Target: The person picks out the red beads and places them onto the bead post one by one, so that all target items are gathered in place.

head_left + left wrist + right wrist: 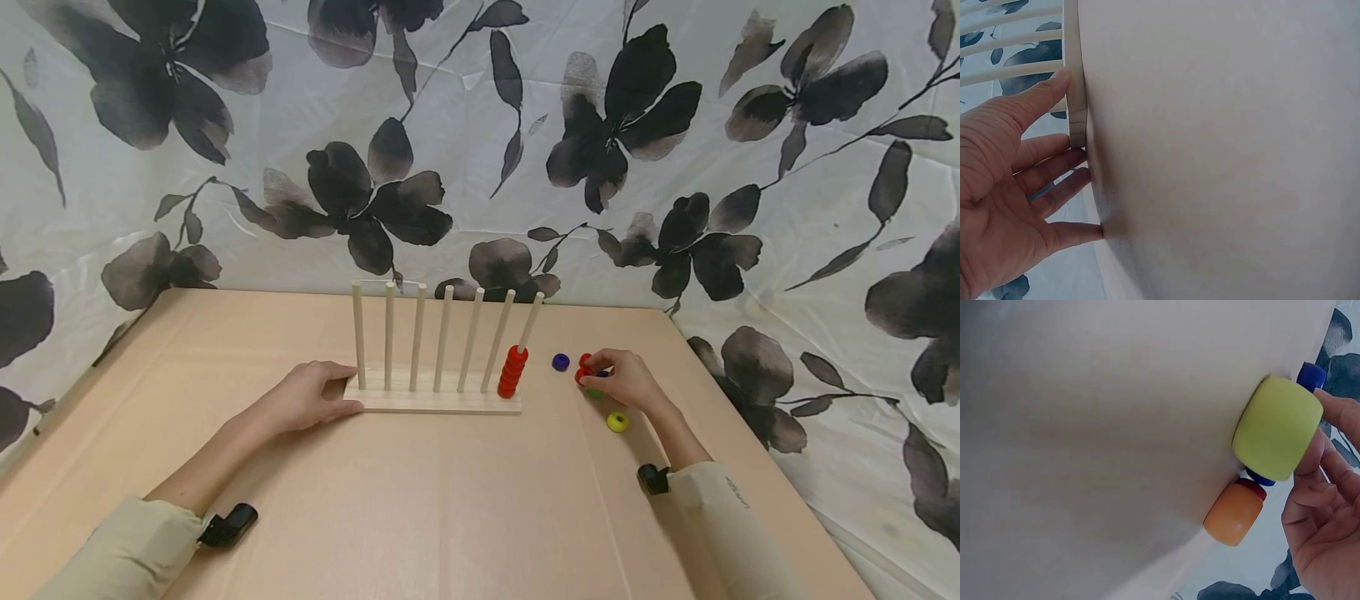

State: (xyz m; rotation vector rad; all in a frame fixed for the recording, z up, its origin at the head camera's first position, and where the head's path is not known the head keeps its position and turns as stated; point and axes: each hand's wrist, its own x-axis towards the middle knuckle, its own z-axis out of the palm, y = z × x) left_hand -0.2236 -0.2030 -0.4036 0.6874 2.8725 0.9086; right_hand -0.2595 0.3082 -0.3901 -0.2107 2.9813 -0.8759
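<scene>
A pale wooden peg rack (435, 402) stands on the table with several upright pegs. Several red beads (513, 372) are stacked on its rightmost peg. My left hand (311, 396) grips the left end of the base, thumb on the front and fingers behind. At the loose beads on the right, my right hand (626, 382) has thumb and index finger around a red bead (581, 377); in the right wrist view a large-looking yellow bead (1279, 428) hides the fingertips. Another red bead (585, 360) and a green bead (594, 392) lie right beside the fingers.
A blue bead (560, 362) lies between the rack and my right hand. Below that hand sits the yellow bead (617, 422). An orange bead (1235, 514) shows in the right wrist view. Behind the table (480, 500) hangs a floral cloth (480, 108).
</scene>
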